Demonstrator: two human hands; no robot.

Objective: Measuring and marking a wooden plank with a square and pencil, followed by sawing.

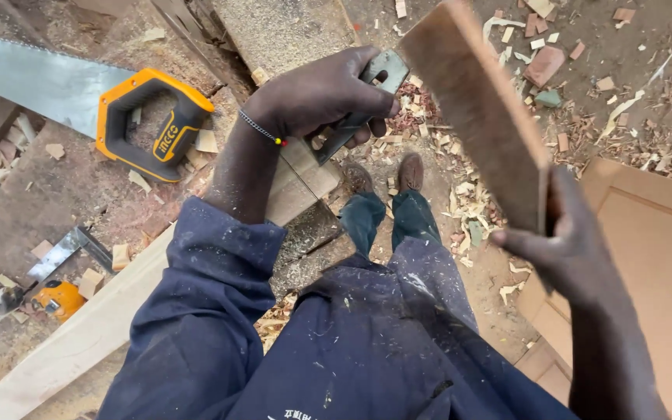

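Observation:
My left hand (316, 97) is closed around a grey metal hand tool (367, 97), held above the edge of the workbench (48, 202). My right hand (565, 245) grips the lower end of a flat brown wooden board (476, 109), which rises tilted toward the upper middle. The tool's tip sits just left of the board's upper end; whether they touch I cannot tell. My legs in blue trousers and my brown shoes (410, 171) show below, between the hands.
A handsaw with an orange and black handle (149, 124) lies on the bench at left. A pale plank (79, 334) runs along the bench's near edge. Wood shavings and offcuts (546, 66) litter the ground. Brown panels (655, 257) lie at right.

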